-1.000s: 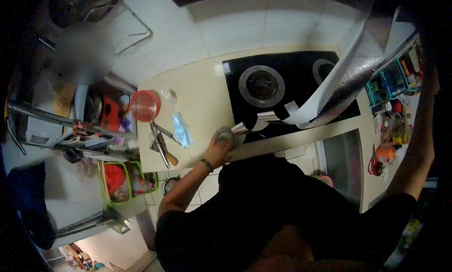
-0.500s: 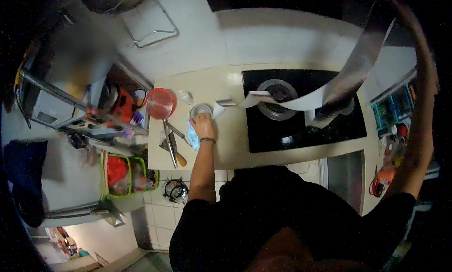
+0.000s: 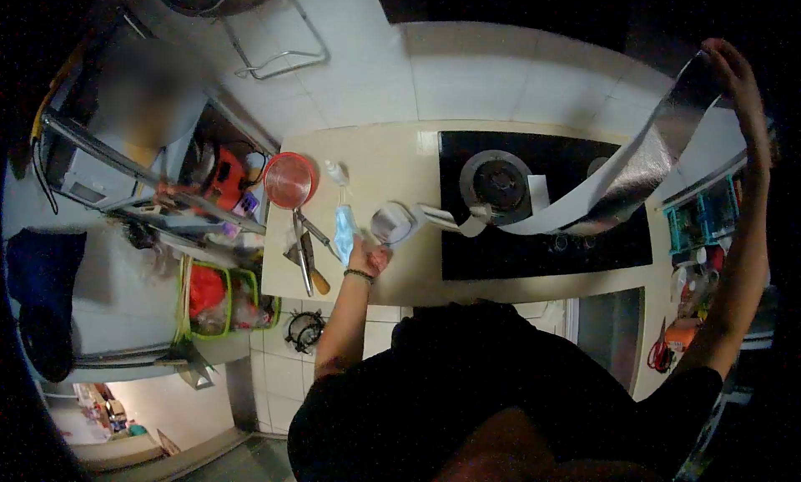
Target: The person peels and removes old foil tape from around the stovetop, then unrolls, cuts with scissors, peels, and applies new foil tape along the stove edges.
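A long silvery strip (image 3: 652,155) hangs in a curve from my right hand (image 3: 727,63), raised at the upper right and closed on its end. The strip sags over the black stove and runs left in folds to a round roll (image 3: 392,224) on the counter. My left hand (image 3: 370,258) is just below the roll, apart from it, with thumb and curled fingers apart and nothing visible between them. A light blue face mask (image 3: 344,232) lies against its left side.
Left on the counter (image 3: 375,152) are a red strainer (image 3: 289,181), a small white bottle (image 3: 336,172) and several long-handled tools (image 3: 305,261). The black stove (image 3: 584,261) fills the right part. A metal rack (image 3: 108,161) stands left, teal baskets (image 3: 701,215) far right.
My left hand has come off the roll and moved down, towards the counter's front edge. The roll now sits further right. My right hand shows lower, with the strip's end.
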Demonstrator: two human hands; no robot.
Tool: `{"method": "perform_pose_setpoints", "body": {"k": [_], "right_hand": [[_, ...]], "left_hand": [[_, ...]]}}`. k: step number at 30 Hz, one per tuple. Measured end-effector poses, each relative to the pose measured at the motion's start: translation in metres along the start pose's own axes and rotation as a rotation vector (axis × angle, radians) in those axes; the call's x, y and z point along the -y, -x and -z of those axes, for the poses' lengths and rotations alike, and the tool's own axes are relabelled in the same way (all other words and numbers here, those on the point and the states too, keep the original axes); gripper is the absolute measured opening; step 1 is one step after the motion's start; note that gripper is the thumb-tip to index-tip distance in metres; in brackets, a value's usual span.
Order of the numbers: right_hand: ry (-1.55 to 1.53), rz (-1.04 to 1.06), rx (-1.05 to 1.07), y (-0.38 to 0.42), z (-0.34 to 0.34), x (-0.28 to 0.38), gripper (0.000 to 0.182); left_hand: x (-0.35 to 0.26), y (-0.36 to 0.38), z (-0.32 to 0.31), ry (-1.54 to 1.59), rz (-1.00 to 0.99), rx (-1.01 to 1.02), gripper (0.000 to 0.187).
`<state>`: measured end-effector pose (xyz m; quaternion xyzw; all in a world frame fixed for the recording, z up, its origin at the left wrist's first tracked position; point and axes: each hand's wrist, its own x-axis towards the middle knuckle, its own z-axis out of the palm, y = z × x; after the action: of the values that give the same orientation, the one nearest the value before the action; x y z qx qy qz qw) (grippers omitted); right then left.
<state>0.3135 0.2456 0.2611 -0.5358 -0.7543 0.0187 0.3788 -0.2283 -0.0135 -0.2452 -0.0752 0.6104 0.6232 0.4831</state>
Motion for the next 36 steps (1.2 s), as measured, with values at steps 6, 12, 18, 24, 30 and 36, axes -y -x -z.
{"method": "perform_pose_setpoints", "body": {"k": [6, 12, 18, 24, 30, 36], "right_hand": [[0.121, 0.219, -0.036, 0.004, 0.001, -0.017, 0.03], [0.036, 0.002, 0.089, 0.032, 0.005, 0.016, 0.019], [-0.088, -0.016, 0.147, 0.055, 0.002, 0.019, 0.015], [-0.081, -0.056, 0.11, 0.099, 0.01, 0.043, 0.012], [-0.111, -0.02, 0.14, 0.102, 0.03, -0.002, 0.015], [-0.371, -0.135, 0.029, 0.075, 0.079, -0.111, 0.029]], "left_hand": [[-0.018, -0.009, -0.024, -0.351, 0.518, 0.251, 0.11], [-0.012, -0.036, -0.053, -0.319, 0.81, 0.23, 0.116], [-0.013, -0.08, -0.103, -0.807, 0.516, 0.409, 0.111], [0.023, -0.121, -0.135, -0.734, 0.429, 0.622, 0.043], [-0.036, 0.01, -0.134, -0.898, -1.108, 0.419, 0.038], [-0.122, 0.081, -0.086, -1.973, -1.806, 0.889, 0.048]]}}
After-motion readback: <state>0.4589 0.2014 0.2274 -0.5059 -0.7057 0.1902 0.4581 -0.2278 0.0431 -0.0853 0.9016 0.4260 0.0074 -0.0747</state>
